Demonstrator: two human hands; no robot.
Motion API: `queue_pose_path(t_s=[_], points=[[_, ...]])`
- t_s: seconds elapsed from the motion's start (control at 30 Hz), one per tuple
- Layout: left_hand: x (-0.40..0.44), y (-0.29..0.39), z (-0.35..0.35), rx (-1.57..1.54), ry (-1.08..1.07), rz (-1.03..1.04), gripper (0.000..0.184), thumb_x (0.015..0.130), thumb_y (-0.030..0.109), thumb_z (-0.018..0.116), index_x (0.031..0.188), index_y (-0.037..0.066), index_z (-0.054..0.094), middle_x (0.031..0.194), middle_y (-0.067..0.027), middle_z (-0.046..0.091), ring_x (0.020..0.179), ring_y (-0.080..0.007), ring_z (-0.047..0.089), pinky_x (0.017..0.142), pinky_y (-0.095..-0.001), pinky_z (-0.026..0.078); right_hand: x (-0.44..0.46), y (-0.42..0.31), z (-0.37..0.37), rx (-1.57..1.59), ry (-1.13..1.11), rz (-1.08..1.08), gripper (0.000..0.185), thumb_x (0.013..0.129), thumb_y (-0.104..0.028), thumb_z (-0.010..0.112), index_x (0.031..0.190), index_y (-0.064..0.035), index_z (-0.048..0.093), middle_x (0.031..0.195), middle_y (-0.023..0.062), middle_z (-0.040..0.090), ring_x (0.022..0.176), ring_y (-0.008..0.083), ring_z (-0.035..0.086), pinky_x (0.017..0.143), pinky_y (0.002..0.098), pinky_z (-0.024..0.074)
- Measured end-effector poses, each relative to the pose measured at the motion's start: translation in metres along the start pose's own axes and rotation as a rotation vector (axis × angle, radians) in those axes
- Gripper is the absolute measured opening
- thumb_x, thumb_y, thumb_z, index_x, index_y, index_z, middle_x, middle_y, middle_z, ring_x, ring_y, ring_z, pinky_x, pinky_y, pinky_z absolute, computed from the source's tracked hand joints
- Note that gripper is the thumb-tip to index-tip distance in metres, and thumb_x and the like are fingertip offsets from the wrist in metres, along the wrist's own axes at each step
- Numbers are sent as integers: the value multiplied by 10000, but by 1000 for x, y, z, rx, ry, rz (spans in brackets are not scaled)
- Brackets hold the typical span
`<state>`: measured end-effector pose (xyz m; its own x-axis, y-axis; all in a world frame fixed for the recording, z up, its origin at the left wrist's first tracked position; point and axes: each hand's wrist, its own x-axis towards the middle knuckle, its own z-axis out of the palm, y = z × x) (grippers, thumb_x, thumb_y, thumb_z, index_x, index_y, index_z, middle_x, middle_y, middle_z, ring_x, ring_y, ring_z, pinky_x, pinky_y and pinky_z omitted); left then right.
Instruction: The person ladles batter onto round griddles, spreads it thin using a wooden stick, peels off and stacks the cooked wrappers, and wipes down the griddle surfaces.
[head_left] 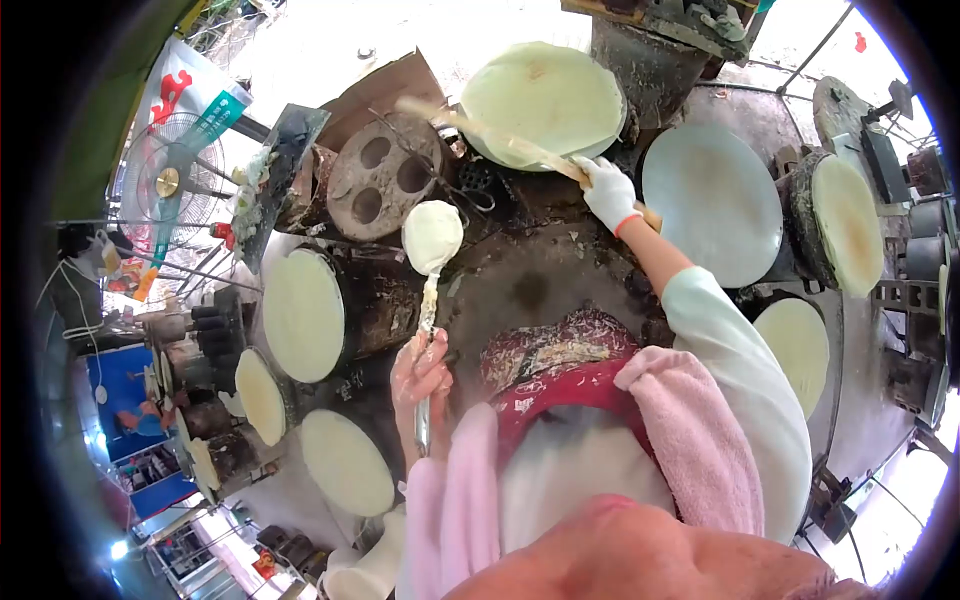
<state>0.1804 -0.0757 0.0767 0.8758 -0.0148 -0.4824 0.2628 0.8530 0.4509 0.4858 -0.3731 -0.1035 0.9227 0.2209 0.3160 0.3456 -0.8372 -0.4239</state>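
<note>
My left hand point(421, 375), bare and smeared with batter, is closed round the metal handle of a ladle point(433, 237). The ladle's round bowl is coated in pale batter. My right hand point(608, 195), in a white glove, grips a long wooden spatula point(500, 142). The blade of the spatula reaches left past the lower edge of a round pale crepe point(541, 92) on a griddle at the top. Right of the glove lies a round grey-white griddle surface point(712, 205).
More griddles carry pale crepes at the left point(304, 315), lower left point(347, 462) and right point(847, 225). A round stove lid with holes point(385, 180) stands left of the ladle, with metal tongs point(462, 190) beside it. A fan point(168, 182) stands farther left.
</note>
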Motion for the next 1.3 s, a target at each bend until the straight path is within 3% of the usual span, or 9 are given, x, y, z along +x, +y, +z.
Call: queue_pose_path(t_s=[0.27,0.43,0.67,0.8,0.87,1.07,1.13,1.23,1.3], points=[[60,57,30,82,-76,23,352,1065,222,345,1118,-101,474,646,18,407,319,-20,327,322,-201,228,84,18,11,-262,-241,-310,539,803,-56,573,1306,-252,590,1011,24,682,985,285,607,812,386,528],[102,113,16,210,-136,-17,341,1048,234,414,1070,-73,559,581,42,374,303,-26,264,311,-196,202,129,1,-21,-110,58,-288,513,752,-60,579,1211,-279,641,1018,16,704,951,318,602,816,394,524],[157,167,18,397,-124,-69,321,1039,237,431,1035,-48,576,575,36,360,313,-42,257,314,-202,202,186,-49,-150,-65,334,-92,426,764,-97,701,1188,-90,654,933,124,696,920,266,656,812,369,524],[206,169,40,451,-219,-155,317,1035,244,437,1060,-51,549,583,34,353,321,-42,251,328,-198,199,220,-40,-261,353,58,-94,302,768,-123,760,1040,-17,684,762,13,652,646,134,602,629,267,492],[221,160,58,449,-190,-168,311,1033,234,442,1053,-58,546,596,32,362,324,-42,250,331,-194,204,234,-44,-301,359,-44,262,409,633,23,716,1042,37,699,900,50,701,801,151,618,740,288,511],[270,101,123,522,-270,-274,325,1035,257,441,1025,-57,524,596,27,383,319,-35,259,324,-185,220,208,67,-398,78,55,489,451,622,-12,752,1067,28,695,962,70,708,822,170,630,778,307,520],[274,78,157,647,-262,-231,327,1032,263,447,1010,-55,521,592,35,376,323,-26,255,326,-179,211,185,111,-449,597,167,553,345,663,45,740,1003,32,681,932,81,679,812,152,627,739,273,512],[273,28,212,637,-251,-225,317,1022,253,457,994,-53,533,598,59,372,338,-9,235,338,-162,181,113,172,-534,476,445,712,220,762,-5,733,976,-11,681,748,4,628,478,53,483,402,218,365],[267,-6,248,667,-222,-191,323,1020,257,466,994,-56,543,587,57,396,330,-6,232,329,-157,173,56,277,-595,797,386,941,887,787,-68,753,1531,-208,289,693,-15,603,456,59,455,414,209,352]])
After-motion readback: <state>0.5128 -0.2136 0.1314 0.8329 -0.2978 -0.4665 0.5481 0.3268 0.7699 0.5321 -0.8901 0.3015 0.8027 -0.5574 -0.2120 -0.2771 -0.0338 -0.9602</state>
